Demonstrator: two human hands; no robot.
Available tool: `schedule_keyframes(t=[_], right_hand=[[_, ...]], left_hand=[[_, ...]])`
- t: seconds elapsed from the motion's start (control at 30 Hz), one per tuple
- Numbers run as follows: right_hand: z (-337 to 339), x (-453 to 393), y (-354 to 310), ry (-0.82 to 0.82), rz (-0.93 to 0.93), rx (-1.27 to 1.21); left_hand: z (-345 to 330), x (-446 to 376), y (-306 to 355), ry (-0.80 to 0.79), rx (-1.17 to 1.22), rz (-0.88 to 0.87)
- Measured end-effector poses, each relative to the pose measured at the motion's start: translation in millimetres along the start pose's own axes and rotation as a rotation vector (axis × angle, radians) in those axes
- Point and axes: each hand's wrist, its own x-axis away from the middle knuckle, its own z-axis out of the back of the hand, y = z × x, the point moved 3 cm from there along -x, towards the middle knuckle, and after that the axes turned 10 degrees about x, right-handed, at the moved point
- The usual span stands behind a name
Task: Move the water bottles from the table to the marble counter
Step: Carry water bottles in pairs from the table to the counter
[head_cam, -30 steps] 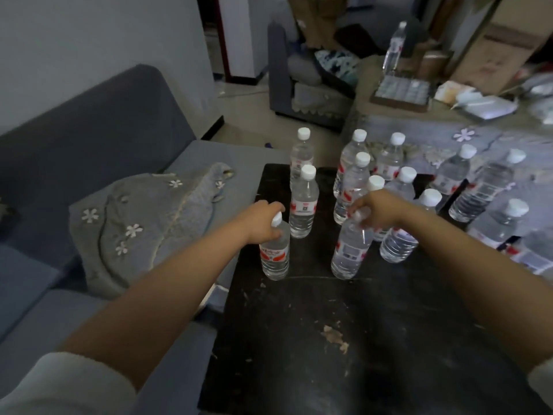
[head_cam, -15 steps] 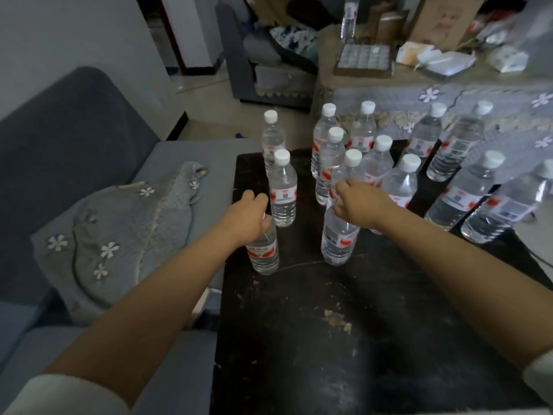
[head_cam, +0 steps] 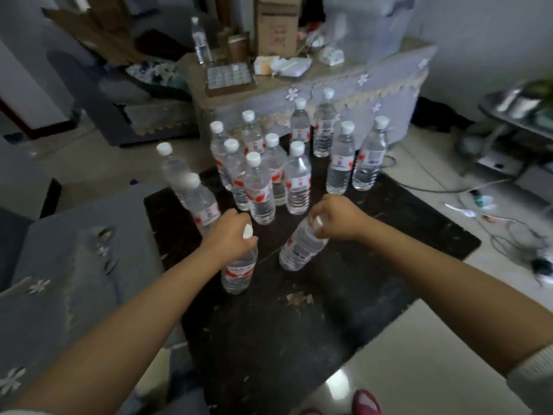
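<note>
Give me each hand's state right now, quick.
Left hand: closed on the neck of the upright bottle.
Right hand: closed on the cap end of the tilted bottle.

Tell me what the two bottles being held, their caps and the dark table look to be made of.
Left-hand bottle and right-hand bottle: clear, thin plastic by the look, see-through with ribbed walls and a printed red label. Cap: white, opaque, likely plastic. Table: dark, probably painted or stained wood, matte, with scratches and a chipped pale patch.
</note>
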Motion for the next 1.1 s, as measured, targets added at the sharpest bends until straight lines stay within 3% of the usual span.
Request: schedule_keyframes(t=[0.2,0.47,0.67,1.1], right_hand=[[24,90,76,0.054,-0.328,-0.083],[47,269,214,0.167,-0.782,-0.16],[52,393,310,0.154,-0.951,-0.134],[97,592,519,0.388,-1.262,-0.241]], left_hand=[[-23,-21,126,-0.097,0.015,-0.33],[-90,-5,345,-0.162,0.14,-0.73],[-142,34,514,-0.205,0.178,-0.804],[-252,50,789,-0.194,0.214,-0.874]])
